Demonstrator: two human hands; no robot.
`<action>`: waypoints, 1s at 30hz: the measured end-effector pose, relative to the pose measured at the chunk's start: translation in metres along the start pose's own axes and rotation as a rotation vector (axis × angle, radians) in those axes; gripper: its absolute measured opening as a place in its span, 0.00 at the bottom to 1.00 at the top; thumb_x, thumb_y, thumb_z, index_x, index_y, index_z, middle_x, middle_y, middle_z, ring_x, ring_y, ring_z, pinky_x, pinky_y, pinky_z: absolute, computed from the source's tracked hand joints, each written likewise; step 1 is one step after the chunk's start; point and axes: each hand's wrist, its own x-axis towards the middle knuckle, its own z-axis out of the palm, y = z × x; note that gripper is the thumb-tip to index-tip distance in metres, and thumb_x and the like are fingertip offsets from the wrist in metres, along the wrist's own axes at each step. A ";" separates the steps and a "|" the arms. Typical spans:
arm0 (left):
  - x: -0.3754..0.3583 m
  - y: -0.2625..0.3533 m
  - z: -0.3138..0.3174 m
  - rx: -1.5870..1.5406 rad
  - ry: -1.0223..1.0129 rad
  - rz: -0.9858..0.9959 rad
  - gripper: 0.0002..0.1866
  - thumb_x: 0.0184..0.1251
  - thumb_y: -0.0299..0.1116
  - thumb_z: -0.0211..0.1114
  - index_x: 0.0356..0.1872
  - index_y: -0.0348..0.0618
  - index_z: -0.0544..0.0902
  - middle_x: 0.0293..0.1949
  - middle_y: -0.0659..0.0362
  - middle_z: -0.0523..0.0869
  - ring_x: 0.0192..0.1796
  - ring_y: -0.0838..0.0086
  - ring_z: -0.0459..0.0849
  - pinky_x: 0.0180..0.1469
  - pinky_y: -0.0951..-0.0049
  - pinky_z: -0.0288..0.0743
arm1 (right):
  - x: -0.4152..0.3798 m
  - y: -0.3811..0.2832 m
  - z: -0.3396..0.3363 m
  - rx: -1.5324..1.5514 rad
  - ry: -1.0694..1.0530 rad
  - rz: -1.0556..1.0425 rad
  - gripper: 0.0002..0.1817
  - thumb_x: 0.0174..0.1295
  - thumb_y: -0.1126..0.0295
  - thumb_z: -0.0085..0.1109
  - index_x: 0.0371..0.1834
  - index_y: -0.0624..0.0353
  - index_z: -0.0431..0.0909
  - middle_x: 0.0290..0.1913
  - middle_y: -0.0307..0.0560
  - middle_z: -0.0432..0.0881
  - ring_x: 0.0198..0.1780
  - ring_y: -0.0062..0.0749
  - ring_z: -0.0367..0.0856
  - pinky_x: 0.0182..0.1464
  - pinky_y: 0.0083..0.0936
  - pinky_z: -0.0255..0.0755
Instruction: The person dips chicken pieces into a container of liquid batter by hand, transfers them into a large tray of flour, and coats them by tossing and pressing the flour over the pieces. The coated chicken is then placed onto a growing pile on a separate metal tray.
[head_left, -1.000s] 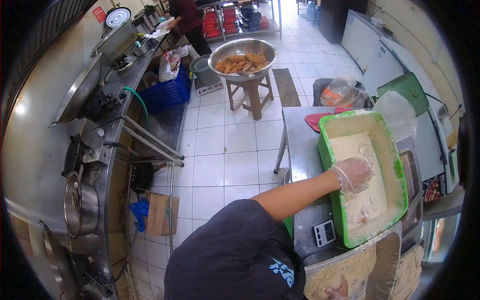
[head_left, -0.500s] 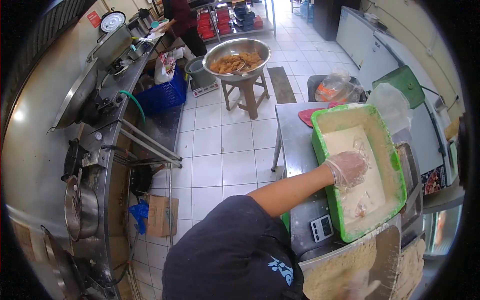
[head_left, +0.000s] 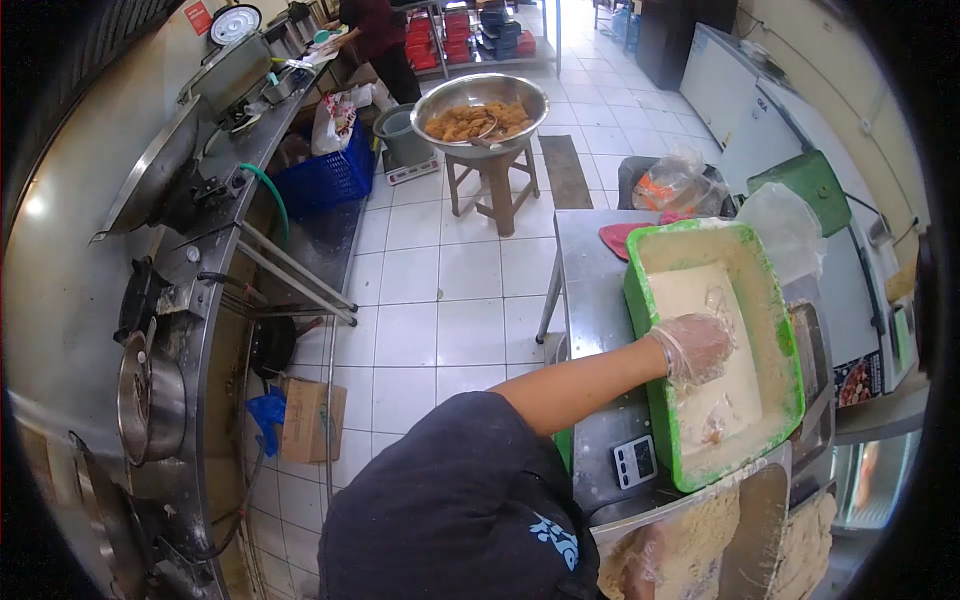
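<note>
My left hand (head_left: 695, 348), in a clear plastic glove, reaches over the near wall of a green tub (head_left: 660, 420) and dips into pale, runny batter (head_left: 690, 285). Its fingers point down and are hidden from view, so I cannot tell what they hold. A batter-coated piece (head_left: 716, 418) that looks like raw meat lies beside this hand, and another coated lump (head_left: 716, 298) shows just past the fingers. My right hand (head_left: 640, 565) is low in a metal tray (head_left: 765, 510) of crumbly flour (head_left: 695, 530), blurred and partly covered by it.
A white digital timer (head_left: 635, 462) lies on the steel table (head_left: 590, 330) against the tub. Across the tiled floor, a steel bowl of fried pieces (head_left: 480, 120) stands on a stool (head_left: 495, 185). Stoves and pans (head_left: 150, 400) line the left wall. Another person (head_left: 375, 40) stands at the back.
My right hand has shifted left within the flour tray and sits lower in the flour. My left hand stays in the batter, nearly in place. The view has tilted slightly.
</note>
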 end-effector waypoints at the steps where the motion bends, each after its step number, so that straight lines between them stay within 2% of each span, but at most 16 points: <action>1: 0.001 0.001 -0.002 -0.016 -0.013 -0.009 0.14 0.46 0.40 0.54 0.20 0.37 0.77 0.22 0.47 0.78 0.29 0.57 0.78 0.34 0.63 0.71 | 0.001 0.000 0.002 -0.005 -0.004 0.007 0.27 0.49 0.70 0.56 0.53 0.61 0.57 0.41 0.45 0.70 0.36 0.24 0.70 0.37 0.19 0.67; 7: 0.003 0.000 0.001 0.005 -0.032 -0.024 0.14 0.46 0.39 0.54 0.20 0.36 0.77 0.24 0.48 0.78 0.31 0.58 0.78 0.36 0.64 0.71 | 0.011 -0.002 0.014 0.012 -0.024 0.063 0.26 0.49 0.68 0.56 0.51 0.61 0.60 0.38 0.44 0.71 0.35 0.24 0.70 0.37 0.19 0.67; 10: 0.003 0.001 0.001 0.022 0.017 0.020 0.10 0.41 0.34 0.56 0.21 0.37 0.78 0.23 0.48 0.79 0.30 0.59 0.79 0.35 0.65 0.73 | 0.017 -0.006 0.018 0.020 -0.029 0.069 0.25 0.49 0.68 0.57 0.50 0.61 0.61 0.37 0.44 0.71 0.35 0.24 0.71 0.37 0.19 0.67; 13: 0.002 0.000 0.004 0.017 0.006 0.015 0.14 0.46 0.40 0.54 0.20 0.36 0.77 0.23 0.48 0.78 0.31 0.58 0.77 0.37 0.64 0.70 | 0.018 -0.009 0.018 0.030 -0.027 0.080 0.24 0.49 0.67 0.57 0.49 0.61 0.62 0.36 0.44 0.71 0.35 0.24 0.71 0.37 0.19 0.67; 16: 0.004 -0.001 0.004 -0.013 -0.011 -0.004 0.15 0.46 0.40 0.54 0.19 0.36 0.77 0.22 0.49 0.77 0.30 0.57 0.77 0.37 0.63 0.70 | 0.014 -0.009 0.011 0.049 0.001 0.076 0.24 0.48 0.66 0.57 0.48 0.61 0.63 0.35 0.44 0.72 0.35 0.24 0.71 0.37 0.19 0.67; 18: 0.005 -0.003 0.003 -0.021 -0.139 -0.046 0.14 0.48 0.39 0.53 0.24 0.36 0.76 0.27 0.48 0.78 0.33 0.57 0.76 0.39 0.64 0.69 | 0.008 -0.008 -0.002 0.080 0.052 0.050 0.23 0.48 0.66 0.57 0.47 0.61 0.64 0.35 0.44 0.72 0.34 0.24 0.71 0.37 0.19 0.67; 19: 0.005 -0.021 0.032 -0.050 -0.023 0.031 0.12 0.52 0.35 0.51 0.32 0.37 0.75 0.34 0.49 0.77 0.39 0.59 0.75 0.43 0.65 0.68 | 0.000 -0.008 -0.011 0.095 0.100 0.036 0.23 0.48 0.66 0.57 0.47 0.62 0.64 0.34 0.44 0.72 0.34 0.24 0.71 0.37 0.19 0.67; 20: 0.000 -0.040 0.071 -0.116 0.399 0.158 0.10 0.53 0.34 0.48 0.29 0.40 0.74 0.31 0.52 0.76 0.35 0.63 0.74 0.43 0.66 0.67 | -0.009 -0.008 -0.019 0.114 0.157 0.026 0.23 0.48 0.65 0.58 0.47 0.62 0.64 0.34 0.44 0.72 0.34 0.24 0.71 0.37 0.20 0.67; 21: 0.002 -0.048 0.074 -0.598 0.285 0.037 0.10 0.54 0.33 0.46 0.28 0.39 0.74 0.30 0.51 0.75 0.36 0.62 0.73 0.43 0.65 0.66 | -0.018 -0.013 -0.026 0.132 0.223 0.014 0.23 0.48 0.65 0.58 0.46 0.62 0.65 0.33 0.44 0.72 0.34 0.24 0.71 0.37 0.20 0.67; 22: 0.006 -0.058 0.065 -0.572 0.179 0.020 0.10 0.54 0.33 0.47 0.29 0.39 0.74 0.30 0.51 0.75 0.37 0.61 0.73 0.43 0.65 0.66 | -0.023 -0.019 -0.034 0.153 0.289 -0.002 0.23 0.48 0.65 0.58 0.46 0.62 0.65 0.33 0.44 0.72 0.34 0.24 0.71 0.37 0.20 0.67; 25: 0.010 -0.058 0.033 -0.104 0.008 0.056 0.10 0.54 0.34 0.49 0.31 0.39 0.74 0.32 0.50 0.76 0.38 0.61 0.73 0.44 0.65 0.66 | -0.037 -0.031 -0.060 0.270 0.500 -0.079 0.22 0.48 0.64 0.58 0.45 0.62 0.66 0.32 0.43 0.72 0.34 0.24 0.71 0.37 0.20 0.67; 28: 0.015 -0.056 0.025 -0.008 -0.065 0.063 0.12 0.53 0.35 0.50 0.33 0.39 0.74 0.34 0.50 0.76 0.40 0.60 0.73 0.44 0.65 0.65 | -0.051 -0.037 -0.086 0.318 0.673 -0.123 0.22 0.48 0.63 0.58 0.44 0.62 0.67 0.31 0.43 0.73 0.33 0.24 0.71 0.37 0.20 0.67; 30: 0.014 -0.050 0.018 -0.002 -0.105 0.053 0.13 0.53 0.36 0.51 0.35 0.39 0.74 0.35 0.50 0.76 0.41 0.59 0.73 0.45 0.65 0.65 | -0.063 -0.033 -0.098 0.207 0.712 -0.052 0.21 0.48 0.63 0.59 0.43 0.62 0.68 0.30 0.43 0.73 0.33 0.24 0.71 0.37 0.20 0.67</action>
